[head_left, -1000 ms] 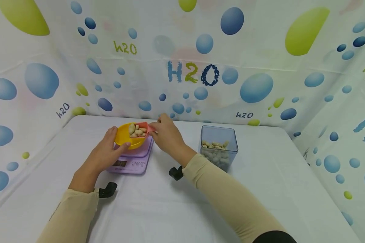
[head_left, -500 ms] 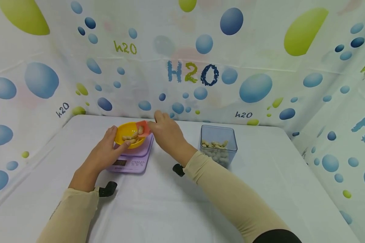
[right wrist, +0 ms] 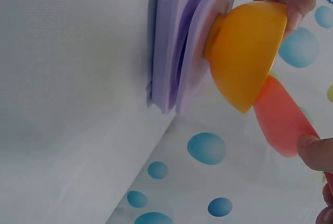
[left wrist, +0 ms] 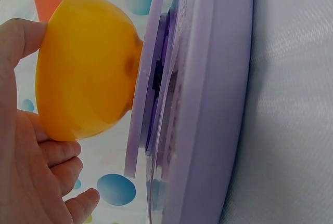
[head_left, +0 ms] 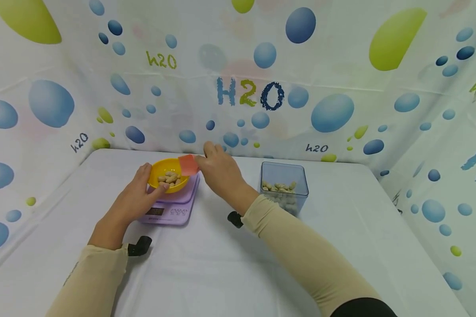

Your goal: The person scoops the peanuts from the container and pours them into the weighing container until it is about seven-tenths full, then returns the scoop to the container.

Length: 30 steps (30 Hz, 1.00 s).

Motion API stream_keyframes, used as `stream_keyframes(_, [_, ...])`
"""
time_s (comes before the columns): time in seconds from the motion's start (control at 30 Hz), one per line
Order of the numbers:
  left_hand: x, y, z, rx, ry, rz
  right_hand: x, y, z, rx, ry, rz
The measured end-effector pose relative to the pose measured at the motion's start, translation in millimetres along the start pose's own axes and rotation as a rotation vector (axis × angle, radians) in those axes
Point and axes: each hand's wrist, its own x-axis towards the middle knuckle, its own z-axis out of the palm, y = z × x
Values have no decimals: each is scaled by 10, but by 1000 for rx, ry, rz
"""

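Note:
A yellow bowl (head_left: 164, 168) with several unshelled peanuts (head_left: 169, 178) in it stands on a purple kitchen scale (head_left: 174, 214). My left hand (head_left: 136, 198) holds the bowl by its rim from the left, thumb at the near side; in the left wrist view its fingers (left wrist: 62, 154) curl below the bowl. With my right hand (head_left: 222, 174) I grip the handle of a red-orange scoop (head_left: 188, 165). The scoop is tipped over the bowl's right rim, its underside toward me; the right wrist view shows the scoop (right wrist: 283, 122) against the rim. The inside of the scoop is hidden.
To the right stands a clear bluish plastic container (head_left: 284, 185), partly filled with peanuts. Everything rests on a white-covered table (head_left: 206, 268). A patterned curtain (head_left: 174, 119) hangs behind the far edge. My right forearm crosses in front of the container.
My right hand has tilted the scoop over, and the peanuts it carried have dropped into the yellow bowl. The left hand keeps its hold on the bowl.

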Motion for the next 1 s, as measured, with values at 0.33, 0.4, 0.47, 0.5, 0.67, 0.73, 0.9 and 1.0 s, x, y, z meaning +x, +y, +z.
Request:
stream_keyframes(0.33, [36,143,18,14,-3,15,-149,361,-290,343,-238,235])
stream_keyframes(0.4, [20,179,8,24,13,20,-228,502,-406,404,-277,267])
stream_keyframes(0.47, [7,215,-7,27,38,39,-336,666,-527,445,-297,284])
stream_keyframes(0.5, [7,233,-12,26,49,53,-398,755,-586,461,-304,287])
stream_keyframes(0.67, [44,405,-21,-9,83,150,-719,1197,-829,464,-303,291])
stream_keyframes(0.73, [59,527,-10,-24,75,176,-842,1349,-906,441,-296,291])
stream_keyframes(0.9, [89,882,69,-39,44,227,-1077,1593,-1037,371,-311,317])
stream_keyframes(1.0, [130,1092,176,-29,22,271,-1165,1656,-1069,326,-324,307])
